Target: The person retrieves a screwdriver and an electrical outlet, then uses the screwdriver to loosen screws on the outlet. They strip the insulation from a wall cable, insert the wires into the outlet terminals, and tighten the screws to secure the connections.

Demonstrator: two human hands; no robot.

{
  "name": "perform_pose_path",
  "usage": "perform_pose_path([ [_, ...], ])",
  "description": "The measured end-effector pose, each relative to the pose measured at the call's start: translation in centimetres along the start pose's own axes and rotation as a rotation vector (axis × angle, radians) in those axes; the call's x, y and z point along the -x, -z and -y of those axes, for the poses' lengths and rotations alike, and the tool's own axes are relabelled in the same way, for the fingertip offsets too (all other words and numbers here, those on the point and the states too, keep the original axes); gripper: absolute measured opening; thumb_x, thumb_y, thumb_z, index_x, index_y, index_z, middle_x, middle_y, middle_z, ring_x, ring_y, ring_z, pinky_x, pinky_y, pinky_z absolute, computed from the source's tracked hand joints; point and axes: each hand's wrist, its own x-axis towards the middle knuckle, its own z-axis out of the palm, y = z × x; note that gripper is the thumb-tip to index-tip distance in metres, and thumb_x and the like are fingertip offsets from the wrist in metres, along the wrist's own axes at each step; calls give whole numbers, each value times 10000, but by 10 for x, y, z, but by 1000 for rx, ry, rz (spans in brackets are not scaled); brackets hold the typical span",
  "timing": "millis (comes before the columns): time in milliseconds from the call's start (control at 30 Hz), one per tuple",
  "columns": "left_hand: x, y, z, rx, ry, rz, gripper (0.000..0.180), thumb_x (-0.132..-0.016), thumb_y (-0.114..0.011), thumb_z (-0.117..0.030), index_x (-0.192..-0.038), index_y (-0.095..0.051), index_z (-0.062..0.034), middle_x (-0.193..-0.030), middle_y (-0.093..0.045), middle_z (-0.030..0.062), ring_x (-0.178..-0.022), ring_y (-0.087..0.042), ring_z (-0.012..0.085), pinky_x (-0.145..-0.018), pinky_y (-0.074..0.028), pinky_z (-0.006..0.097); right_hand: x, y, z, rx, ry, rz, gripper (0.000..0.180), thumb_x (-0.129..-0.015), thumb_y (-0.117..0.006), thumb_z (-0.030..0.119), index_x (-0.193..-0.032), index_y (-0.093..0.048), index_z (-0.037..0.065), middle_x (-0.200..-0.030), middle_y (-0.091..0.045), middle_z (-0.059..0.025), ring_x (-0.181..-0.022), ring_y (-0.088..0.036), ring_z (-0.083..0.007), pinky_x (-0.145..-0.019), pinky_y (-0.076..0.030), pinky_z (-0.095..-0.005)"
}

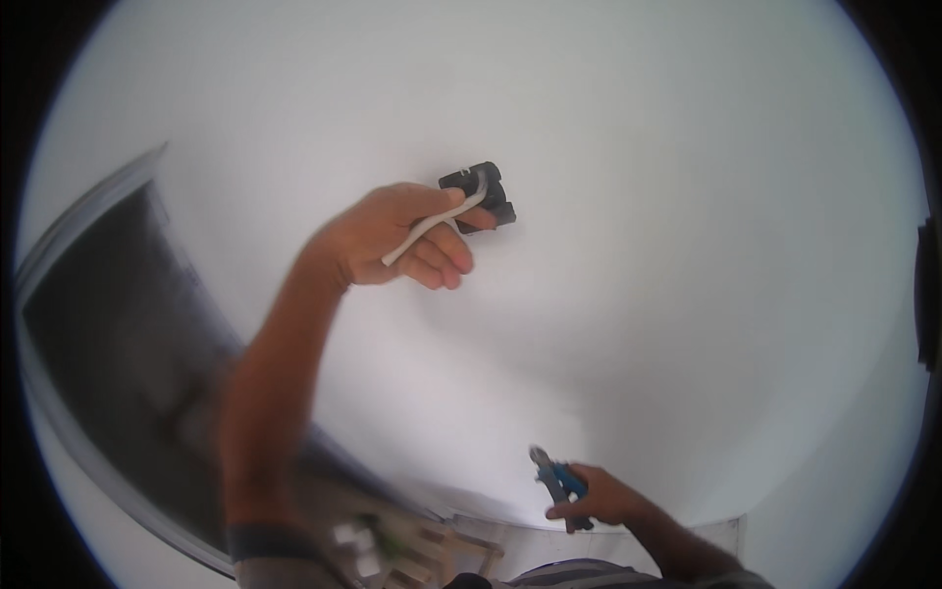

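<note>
A black electrical box (498, 196) sits in the white wall, and a pale cable (424, 228) comes out of it, bending down to the left. My left hand (392, 231) pinches this cable between thumb and forefinger close to the box; the other fingers are curled loosely below. The cable's free end lies across my palm. Lower down on the right, my right hand (603, 498) is wrapped round the handles of pliers with blue and dark grips (561, 481), their metal jaws pointing up, well apart from the box and cable.
Smooth white wall (667, 275) surrounds the box. To the left is a large dark framed panel or opening (118, 285). Wooden pieces (446, 555) and small blurred items stand at the bottom, beside my left arm. A dark object (927, 294) shows at the far right edge.
</note>
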Motion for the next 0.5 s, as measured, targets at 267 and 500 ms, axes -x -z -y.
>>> perform_pose_path([
  [267,-27,-35,68,996,-227,250,378,-1061,-469,-256,-1217,-621,53,-1022,-728,329,-767,-747,379,-652,-662,359,38,27,-121,-679,-181,272,597,-956,-594,309,-1456,-466,10,-947,-642,-142,-717,-609,-217,-533,-451,-320],
  [500,-48,-63,83,1428,-434,214,220,-1010,-602,-97,-1193,-590,24,-1076,-701,223,-843,-736,243,-680,-656,302,66,18,-187,-510,-386,-150,597,-916,-700,255,-1427,-498,21,-1008,-698,-154,-721,-604,-211,-567,-443,-314],
])
